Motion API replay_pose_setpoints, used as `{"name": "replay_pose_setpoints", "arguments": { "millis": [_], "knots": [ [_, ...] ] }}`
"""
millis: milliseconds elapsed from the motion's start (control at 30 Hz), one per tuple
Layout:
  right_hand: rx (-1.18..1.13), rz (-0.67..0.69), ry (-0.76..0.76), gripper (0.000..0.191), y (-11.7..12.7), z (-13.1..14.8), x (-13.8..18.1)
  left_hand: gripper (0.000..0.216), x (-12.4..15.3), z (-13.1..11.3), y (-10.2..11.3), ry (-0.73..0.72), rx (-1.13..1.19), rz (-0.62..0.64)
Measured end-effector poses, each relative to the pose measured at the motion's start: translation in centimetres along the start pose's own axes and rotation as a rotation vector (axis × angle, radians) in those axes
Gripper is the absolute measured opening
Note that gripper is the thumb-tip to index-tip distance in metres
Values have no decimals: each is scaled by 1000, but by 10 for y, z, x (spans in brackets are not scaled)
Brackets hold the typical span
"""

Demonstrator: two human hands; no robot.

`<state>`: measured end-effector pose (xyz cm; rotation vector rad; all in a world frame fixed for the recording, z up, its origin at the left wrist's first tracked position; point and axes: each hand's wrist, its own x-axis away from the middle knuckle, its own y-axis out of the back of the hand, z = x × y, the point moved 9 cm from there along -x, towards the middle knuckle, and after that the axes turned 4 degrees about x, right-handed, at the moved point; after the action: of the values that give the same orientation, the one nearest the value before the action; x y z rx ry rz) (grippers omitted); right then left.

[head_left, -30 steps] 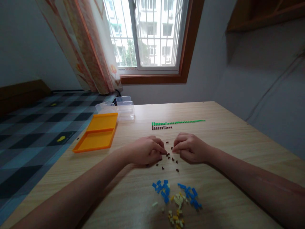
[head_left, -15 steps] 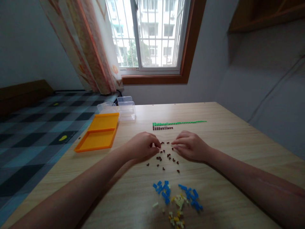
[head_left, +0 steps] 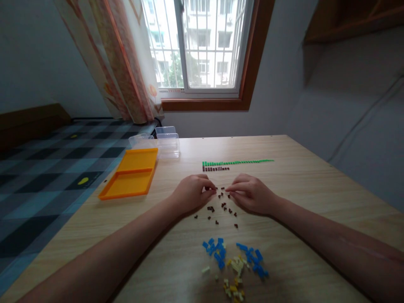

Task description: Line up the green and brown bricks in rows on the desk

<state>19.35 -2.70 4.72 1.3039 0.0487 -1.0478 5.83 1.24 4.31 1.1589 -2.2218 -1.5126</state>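
Several small brown building bricks [head_left: 224, 205] lie loose on the table between and in front of my hands. My left hand [head_left: 194, 191] rests at the left of them, fingers curled, thumb and fingertips close together beside a brown piece. Whatever may be between those tips is too small to make out. Opposite it, my right hand [head_left: 251, 193] lies on its side with fingers stretched toward the bricks, thumb slightly apart. Beyond both hands run a row of green bricks [head_left: 235, 163] and a shorter row of brown bricks [head_left: 216, 169].
Blue bricks [head_left: 219, 254] and pale yellow bricks [head_left: 237, 265] are heaped at the near side of the wooden table [head_left: 299, 181]. An orange two-part tray [head_left: 131, 183] sits at the left edge, clear plastic boxes [head_left: 168, 145] behind it. A bed [head_left: 47, 168] adjoins the left.
My left hand has moved slightly right, toward the right hand. Two brown bricks near its fingertips now lie farther right and farther from me. My right hand has barely moved.
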Motion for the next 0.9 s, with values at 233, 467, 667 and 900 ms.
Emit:
{"name": "replay_pose_setpoints", "arguments": {
  "millis": [233, 467, 667, 900],
  "knots": [
    [34, 43, 60, 22, -6, 12, -5, 15, 3, 23, 35, 47, -27, -301],
    [97, 175, 107, 20, -21, 18, -8, 12, 5, 34, 36, 64, -38, -345],
    [120, 164, 101, 24, -20, 17, -7, 10, 4, 33, 36, 47, -47, -361],
    [100, 179, 123, 24, -22, 22, -7, 10, 5, 35, 36, 48, -41, -373]
  ]
}}
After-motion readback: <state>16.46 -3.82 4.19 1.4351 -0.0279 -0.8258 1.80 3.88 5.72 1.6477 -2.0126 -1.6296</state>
